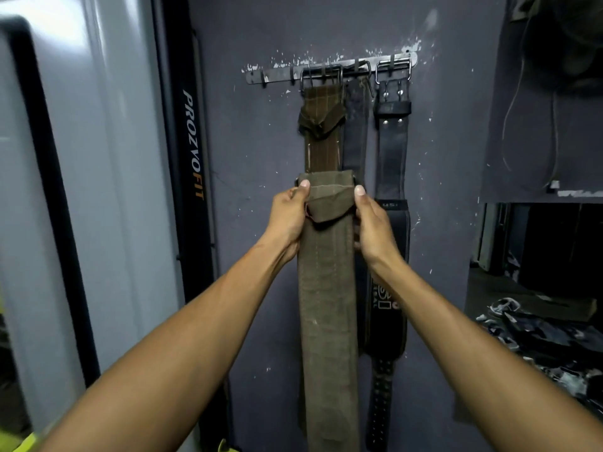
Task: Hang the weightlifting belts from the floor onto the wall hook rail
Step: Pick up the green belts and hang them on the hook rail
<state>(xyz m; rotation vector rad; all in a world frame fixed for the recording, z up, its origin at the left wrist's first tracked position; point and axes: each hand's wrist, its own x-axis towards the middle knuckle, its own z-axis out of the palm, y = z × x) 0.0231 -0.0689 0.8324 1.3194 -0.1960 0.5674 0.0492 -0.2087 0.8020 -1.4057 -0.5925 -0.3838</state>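
Note:
I hold an olive canvas belt [328,288] upright in front of the wall, its buckle end at the top. My left hand [290,216] grips its left edge and my right hand [373,223] grips its right edge, thumbs up. Above, a metal hook rail [277,74] is fixed to the purple wall. Three belts hang from it: a brown striped canvas belt [323,125], a dark narrow belt [355,132] and a black leather belt [391,151] on the right. The held belt's top sits well below the rail and covers the lower part of the brown one.
A black gym machine upright marked PROZVOFIT [192,145] stands left of the wall, beside a grey panel [107,158]. Hooks at the rail's left end [262,80] carry nothing. Dark clutter [538,331] lies at the lower right, a cable [509,125] hangs above it.

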